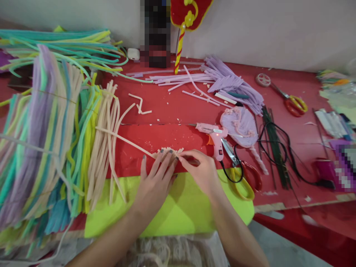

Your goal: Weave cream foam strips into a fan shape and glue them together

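My left hand lies flat with its fingers spread, pressing on a cream pipe-cleaner piece whose far edge shows past the fingertips. My right hand has thumb and forefinger pinched at the piece's right end. Most of the piece is hidden beneath my hands. From its left side a long cream pipe cleaner runs out toward a bundle of cream pipe cleaners. Below my hands spreads a yellow-green sheet. A pink glue gun rests just beyond my right hand.
Scissors with red and yellow handles lie right of my right hand, beside a lilac fan shape. Colourful pipe cleaners crowd the left. Behind are lilac pipe cleaners; at far right, more scissors and a black cord.
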Demonstrator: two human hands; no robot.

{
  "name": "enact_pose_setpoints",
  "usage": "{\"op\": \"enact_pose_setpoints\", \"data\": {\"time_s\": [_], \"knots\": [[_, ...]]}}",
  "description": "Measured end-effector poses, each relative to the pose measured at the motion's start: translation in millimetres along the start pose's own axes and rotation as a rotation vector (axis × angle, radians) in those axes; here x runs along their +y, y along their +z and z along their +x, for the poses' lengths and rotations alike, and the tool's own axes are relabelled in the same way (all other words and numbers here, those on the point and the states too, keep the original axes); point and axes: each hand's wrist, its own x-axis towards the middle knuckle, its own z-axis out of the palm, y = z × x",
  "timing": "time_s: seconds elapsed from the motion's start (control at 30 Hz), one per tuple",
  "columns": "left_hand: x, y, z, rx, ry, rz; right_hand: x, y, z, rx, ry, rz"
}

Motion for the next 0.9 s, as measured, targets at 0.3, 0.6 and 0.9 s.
{"op": "enact_pose_setpoints", "data": {"time_s": [0.3,0.6,0.9], "knots": [[-0.5,-2.4,1.4,0.014,0.007,-0.013,3.0,-3.5,0.5,0.004,0.024,0.013],[-1.3,-1.3,1.0,0.017,0.01,-0.02,3.2,-3.3,-0.3,-0.052,-0.066,-0.038],[-0.6,-1.3,0.1,-0.012,0.001,-0.005,2.6,-0.8,-1.6,0.006,-0.217,-0.25]]}}
